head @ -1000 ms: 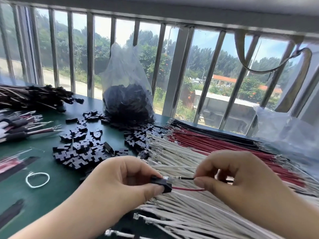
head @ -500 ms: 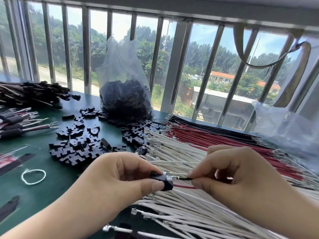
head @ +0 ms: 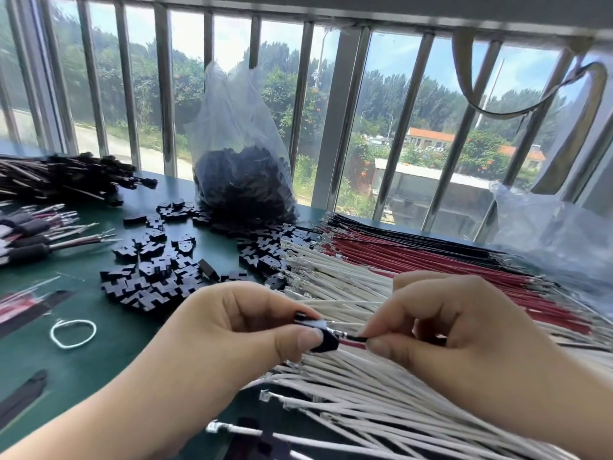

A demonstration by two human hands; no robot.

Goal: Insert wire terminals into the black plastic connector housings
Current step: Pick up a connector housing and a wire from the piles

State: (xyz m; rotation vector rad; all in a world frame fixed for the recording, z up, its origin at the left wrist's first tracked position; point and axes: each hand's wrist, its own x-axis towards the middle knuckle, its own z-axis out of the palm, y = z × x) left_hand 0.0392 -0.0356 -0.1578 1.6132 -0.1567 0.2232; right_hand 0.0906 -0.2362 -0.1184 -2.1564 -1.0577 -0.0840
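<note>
My left hand [head: 232,333] pinches a small black connector housing [head: 326,341] between thumb and forefinger. My right hand [head: 464,333] grips a black wire [head: 356,336] right next to the housing, its metal terminal at the housing's opening. A red wire [head: 351,342] comes out of the same housing just below it. Both hands hover over a heap of white wires [head: 348,386]. Loose black housings [head: 156,277] lie scattered on the green table to the left.
A clear bag of black housings [head: 242,180] stands by the barred window. Red wires [head: 431,263] and black wires [head: 414,237] lie at the right. Finished wire assemblies [head: 59,180] pile at far left. A white rubber band [head: 73,333] lies on the table [head: 109,360].
My right hand has slid left along the black wire toward the housing, so the gap between the two hands is smaller. The view has tilted slightly.
</note>
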